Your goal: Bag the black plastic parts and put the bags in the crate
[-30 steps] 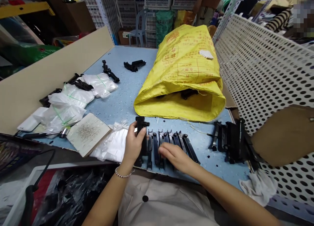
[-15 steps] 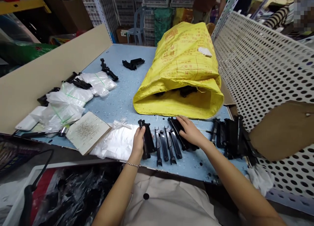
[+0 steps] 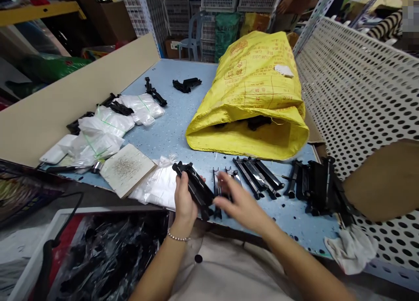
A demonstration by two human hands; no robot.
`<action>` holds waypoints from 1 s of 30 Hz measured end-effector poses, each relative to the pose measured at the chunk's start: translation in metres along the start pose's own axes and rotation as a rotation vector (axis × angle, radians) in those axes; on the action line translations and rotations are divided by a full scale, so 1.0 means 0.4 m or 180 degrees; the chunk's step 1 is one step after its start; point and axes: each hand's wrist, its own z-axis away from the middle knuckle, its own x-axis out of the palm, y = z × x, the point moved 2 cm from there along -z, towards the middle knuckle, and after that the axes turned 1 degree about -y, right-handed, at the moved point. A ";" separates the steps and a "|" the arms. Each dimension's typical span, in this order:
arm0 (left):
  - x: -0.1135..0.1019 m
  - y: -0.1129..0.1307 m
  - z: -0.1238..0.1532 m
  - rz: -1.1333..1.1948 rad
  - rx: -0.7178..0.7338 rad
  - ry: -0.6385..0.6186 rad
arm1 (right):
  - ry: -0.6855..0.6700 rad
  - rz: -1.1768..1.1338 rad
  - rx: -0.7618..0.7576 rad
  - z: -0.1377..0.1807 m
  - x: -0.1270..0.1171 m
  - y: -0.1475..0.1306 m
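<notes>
In my left hand (image 3: 186, 200) is a pair of long black plastic parts (image 3: 195, 187), tilted and raised off the table's front edge. My right hand (image 3: 240, 203) is just right of them, thumb and fingers apart, with nothing visible in its grasp. Its thumb comes close to the lower end of the held parts; whether it touches I cannot tell. Partly hidden behind that hand lie slim black parts with forked ends (image 3: 216, 183). Several more long black parts (image 3: 257, 176) lie side by side to the right, and another cluster (image 3: 314, 185) sits beyond them.
An open yellow woven sack (image 3: 248, 96) with black parts inside lies across the blue table (image 3: 173, 131). Left are clear plastic bags (image 3: 108, 122), a square board (image 3: 126, 170) and a hammer-like tool (image 3: 78, 168). A bin of bagged black pieces (image 3: 111, 248) stands below. A perforated panel (image 3: 360, 96) borders the right.
My left hand has lifted the black parts off the table and tilted them. My right hand has let go of the right-hand parts and moved left, towards the held ones.
</notes>
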 end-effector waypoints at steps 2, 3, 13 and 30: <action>-0.002 0.002 0.008 -0.0085 0.0279 0.0060 | -0.0380 -0.0417 0.0227 0.013 0.067 -0.036; -0.010 0.004 0.007 -0.0254 0.0414 -0.0016 | -0.0447 -0.0545 0.0395 0.015 0.090 -0.038; -0.206 0.030 -0.089 -0.4141 0.1863 -0.0594 | 0.0160 -0.3142 0.1176 -0.016 0.064 0.014; -0.227 0.037 -0.148 -0.3163 0.1016 -0.0704 | 0.0013 -0.4585 0.1744 -0.115 0.185 -0.011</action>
